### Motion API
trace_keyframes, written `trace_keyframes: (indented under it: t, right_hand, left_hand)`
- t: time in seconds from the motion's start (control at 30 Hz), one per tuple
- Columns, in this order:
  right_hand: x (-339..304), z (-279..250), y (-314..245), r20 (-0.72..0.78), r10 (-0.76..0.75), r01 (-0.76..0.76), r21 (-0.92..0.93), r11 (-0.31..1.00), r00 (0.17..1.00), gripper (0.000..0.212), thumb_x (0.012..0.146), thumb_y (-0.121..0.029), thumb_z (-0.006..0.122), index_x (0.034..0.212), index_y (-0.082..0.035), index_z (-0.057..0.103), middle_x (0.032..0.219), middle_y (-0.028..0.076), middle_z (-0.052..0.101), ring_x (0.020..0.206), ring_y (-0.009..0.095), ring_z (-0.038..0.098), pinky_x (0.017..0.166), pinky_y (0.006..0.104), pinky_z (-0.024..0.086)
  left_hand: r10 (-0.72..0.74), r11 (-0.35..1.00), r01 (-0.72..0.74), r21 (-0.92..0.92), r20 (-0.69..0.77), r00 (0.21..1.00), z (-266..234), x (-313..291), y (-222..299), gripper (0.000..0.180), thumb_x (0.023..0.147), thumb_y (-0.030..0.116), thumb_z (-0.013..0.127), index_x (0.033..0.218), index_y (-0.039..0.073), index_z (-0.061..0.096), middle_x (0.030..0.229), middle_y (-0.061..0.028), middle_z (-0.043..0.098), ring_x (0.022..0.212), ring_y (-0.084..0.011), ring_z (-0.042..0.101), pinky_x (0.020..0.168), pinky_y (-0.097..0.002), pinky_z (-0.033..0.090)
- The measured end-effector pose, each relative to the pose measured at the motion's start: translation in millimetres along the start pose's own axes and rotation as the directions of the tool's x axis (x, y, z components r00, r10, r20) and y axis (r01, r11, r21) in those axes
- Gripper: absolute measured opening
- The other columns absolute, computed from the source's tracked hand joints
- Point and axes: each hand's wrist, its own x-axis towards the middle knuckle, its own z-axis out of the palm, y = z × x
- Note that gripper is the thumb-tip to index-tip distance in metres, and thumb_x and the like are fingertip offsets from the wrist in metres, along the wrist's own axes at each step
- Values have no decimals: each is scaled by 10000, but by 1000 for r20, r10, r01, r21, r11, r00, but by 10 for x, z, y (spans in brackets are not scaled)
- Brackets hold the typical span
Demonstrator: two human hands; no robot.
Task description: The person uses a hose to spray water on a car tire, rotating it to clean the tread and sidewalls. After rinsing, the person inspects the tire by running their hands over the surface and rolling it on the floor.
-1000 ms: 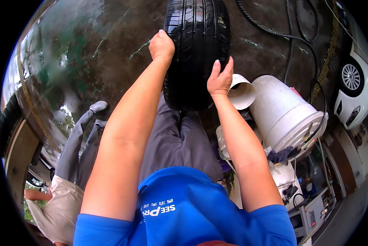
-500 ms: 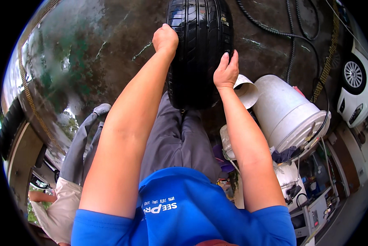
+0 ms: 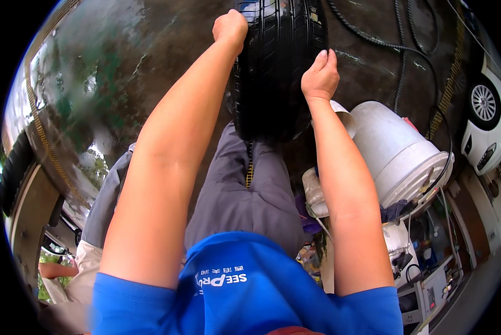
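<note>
A black tyre (image 3: 278, 78) stands upright on its tread in front of my legs, wet and shiny near its top. My left hand (image 3: 231, 29) is closed on its left edge, the fingers curled and partly hidden against the sidewall. Lower down on the opposite side, my right hand (image 3: 321, 76) grips the right edge with the thumb and a fingertip pointing up. Most of that hand's fingers are hidden behind it.
A large whitish bin (image 3: 393, 145) stands right of my right forearm, beside a smaller white bucket (image 3: 316, 191). Dark hoses (image 3: 400, 53) lie on the wet floor. A white car (image 3: 488, 131) is at far right. Another person's grey trouser leg (image 3: 108, 195) shows at left.
The tyre and both my hands have shifted slightly forward and to the right. Yellow grating now shows between my legs. The other person's shoe has gone behind my left arm.
</note>
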Motion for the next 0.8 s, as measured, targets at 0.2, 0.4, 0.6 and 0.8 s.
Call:
trace_keyframes:
  t: [0.2,0.4,0.6,0.8]
  right_hand:
    - [387,72,-219,22,-1,3,-67,998,1000,481,1000,-360,386,1200,30,585,1063,280,667,1005,448,634,886,492,499]
    - [756,74,-210,59,70,-62,-123,990,996,467,995,-366,384,1180,3,605,1065,287,663,1018,453,629,897,500,489]
    - [912,149,-264,94,35,-24,-115,993,995,477,991,-376,390,1182,10,594,1066,292,660,1020,462,624,897,510,483]
    - [936,152,-308,99,39,-28,-111,993,994,466,992,-369,397,1193,10,578,1057,296,660,1011,464,624,891,510,482]
  left_hand:
    - [480,874,-437,-212,238,845,-143,368,-581,574,1033,398,338,1352,-48,506,1418,-204,506,1365,-307,430,1126,-347,312]
    - [578,815,-576,-64,17,816,-233,-761,-1324,498,1030,334,366,1373,-6,488,1347,-245,541,1259,-395,508,1045,-401,403]
    - [572,820,-572,18,-41,819,-256,-788,-1159,461,1015,288,407,1351,-11,506,1281,-257,584,1187,-416,558,1002,-413,440]
    - [587,809,-587,14,-60,807,-250,-768,-1127,464,1005,289,422,1344,-17,511,1279,-268,580,1176,-422,563,988,-420,447]
